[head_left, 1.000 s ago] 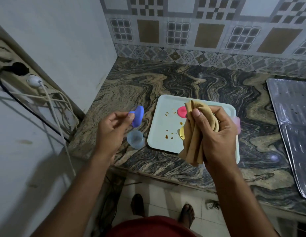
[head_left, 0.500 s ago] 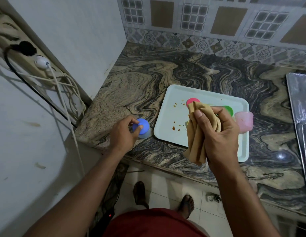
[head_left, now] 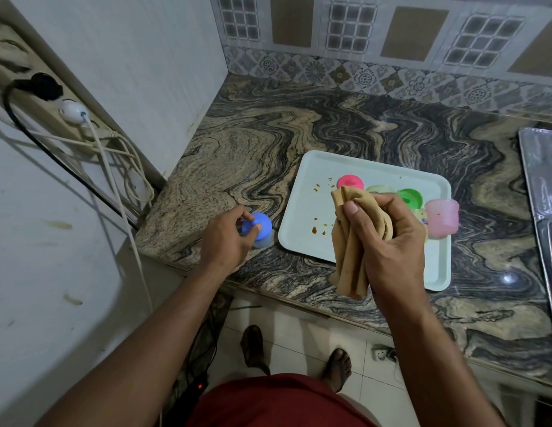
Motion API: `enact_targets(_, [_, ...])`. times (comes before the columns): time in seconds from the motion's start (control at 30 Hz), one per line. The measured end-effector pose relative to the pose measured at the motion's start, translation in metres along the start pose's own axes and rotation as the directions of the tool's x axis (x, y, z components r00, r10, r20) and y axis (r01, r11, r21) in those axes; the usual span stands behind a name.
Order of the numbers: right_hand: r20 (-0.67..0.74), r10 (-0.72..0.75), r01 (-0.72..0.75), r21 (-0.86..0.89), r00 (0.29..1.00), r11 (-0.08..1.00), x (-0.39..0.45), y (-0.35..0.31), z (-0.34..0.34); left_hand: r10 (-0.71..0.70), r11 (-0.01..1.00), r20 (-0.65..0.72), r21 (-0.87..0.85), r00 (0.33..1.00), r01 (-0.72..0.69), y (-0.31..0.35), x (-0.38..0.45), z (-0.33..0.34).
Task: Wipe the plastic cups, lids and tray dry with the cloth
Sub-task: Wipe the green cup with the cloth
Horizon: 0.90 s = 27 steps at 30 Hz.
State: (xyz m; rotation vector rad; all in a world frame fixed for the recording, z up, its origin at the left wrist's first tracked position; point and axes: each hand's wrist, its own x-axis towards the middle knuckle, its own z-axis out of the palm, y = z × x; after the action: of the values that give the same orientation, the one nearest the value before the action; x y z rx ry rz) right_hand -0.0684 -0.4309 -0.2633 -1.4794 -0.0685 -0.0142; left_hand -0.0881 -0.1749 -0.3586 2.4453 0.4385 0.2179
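we stand at a swirled brown and black stone worktop [head_left: 345,131] set into a corner, with patterned tiles [head_left: 355,35] behind it and a plain pale wall on the left where a black plug [head_left: 42,86] and a white plug [head_left: 72,111] sit in a socket strip, cables hanging below. our left hand [head_left: 227,238] is down at the worktop's front edge, its grip closed lightly with fingertips and thumb on the blue lid [head_left: 258,226], which sits on top of a clear blue cup [head_left: 264,241] just left of the tray. the white tray [head_left: 302,217] lies flat on the worktop, speckled with small brown spots, and carries a pink lid [head_left: 350,181], a green lid [head_left: 409,197] and a pale lid partly hidden between them — a pink cup [head_left: 442,217] rests at its right rim. our right hand [head_left: 389,241] is raised over the tray, its grip wrapped tight round the bunched tan cloth [head_left: 350,241], whose folds hang below the fist. a sheet of foil [head_left: 543,186] lies at the far right.
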Motion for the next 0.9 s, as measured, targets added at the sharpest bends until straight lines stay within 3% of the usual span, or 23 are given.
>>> enact_targets(0.2, [-0.006,0.001,0.0,0.028,1.0,1.0,-0.002,0.005,-0.006,-0.008,0.999,-0.009,-0.045,1.0,0.008,-0.002,-0.007,0.003])
enact_targets(0.5, [-0.178,0.055,-0.055,0.005,0.982,0.998,0.0,0.015,-0.052,-0.031,0.999,-0.063,0.012,0.998,0.032,-0.006,-0.024,0.008])
enact_targets(0.63, [-0.245,0.062,-0.057,0.027,0.968,0.998,-0.001,0.016,-0.068,0.092,0.995,-0.112,-0.013,0.989,-0.094,0.018,-0.015,0.013])
enact_targets(0.77, [-0.299,0.066,-0.057,0.037,0.952,0.998,-0.004,0.014,-0.084,0.218,0.974,0.027,-0.072,0.975,-0.216,0.064,0.0,0.037])
enact_targets(0.9, [-0.349,0.082,-0.069,0.049,0.934,0.996,-0.009,0.011,-0.098,0.358,0.933,0.198,-0.039,0.912,-0.358,0.115,0.029,0.076])
